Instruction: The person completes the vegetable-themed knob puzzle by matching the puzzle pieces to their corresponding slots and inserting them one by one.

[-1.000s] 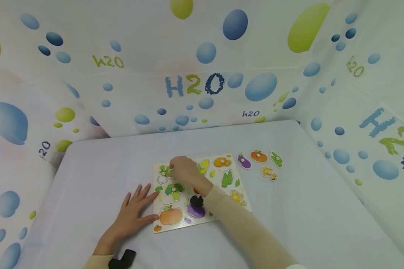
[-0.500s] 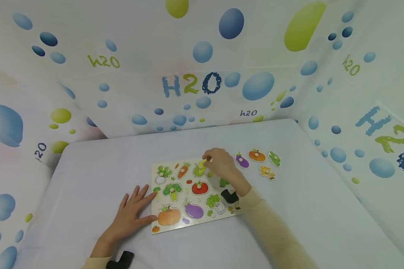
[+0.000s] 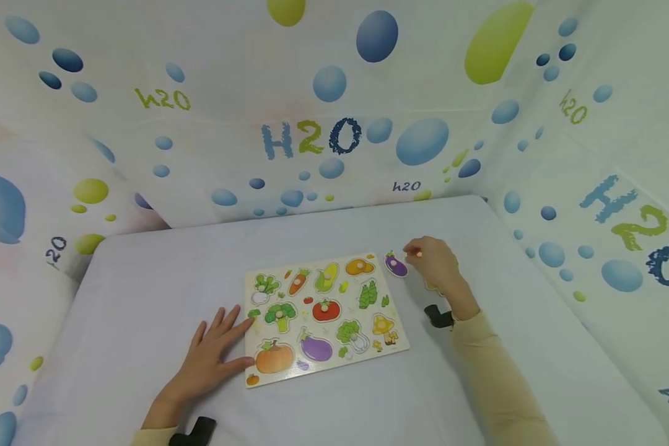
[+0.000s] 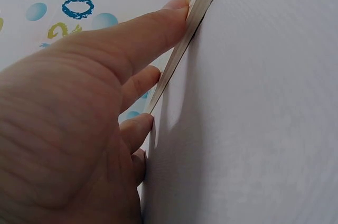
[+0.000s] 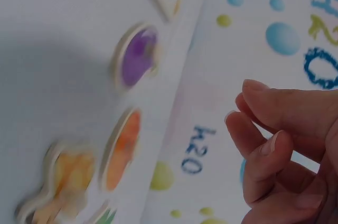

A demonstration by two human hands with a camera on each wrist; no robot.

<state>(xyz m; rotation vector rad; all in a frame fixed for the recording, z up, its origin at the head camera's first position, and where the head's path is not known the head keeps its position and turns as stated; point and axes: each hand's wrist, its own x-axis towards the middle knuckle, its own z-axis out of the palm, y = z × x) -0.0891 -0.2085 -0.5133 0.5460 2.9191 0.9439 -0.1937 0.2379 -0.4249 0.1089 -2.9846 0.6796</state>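
Note:
A vegetable peg puzzle board lies on the table, with knobbed pieces such as a tomato and a broccoli set in it. Spread out flat, my left hand touches the board's left edge with its fingertips; in the left wrist view the thumb rests on that edge. My right hand hovers over the loose pieces right of the board, loosely curled and holding nothing. Close by lie an eggplant piece, a pumpkin piece and a mushroom piece. From the head, the hand mostly hides the pumpkin.
A white cloth covers the table. Behind and beside it hang white sheets printed with blue and green drops. A black wrist camera sits at the right wrist, another black camera at the left. A green piece lies near the mushroom.
My right hand has swept rightward from the upper left of the board, across the corn, to the loose pieces. My left hand stays at the board's edge. The head view has shifted slightly.

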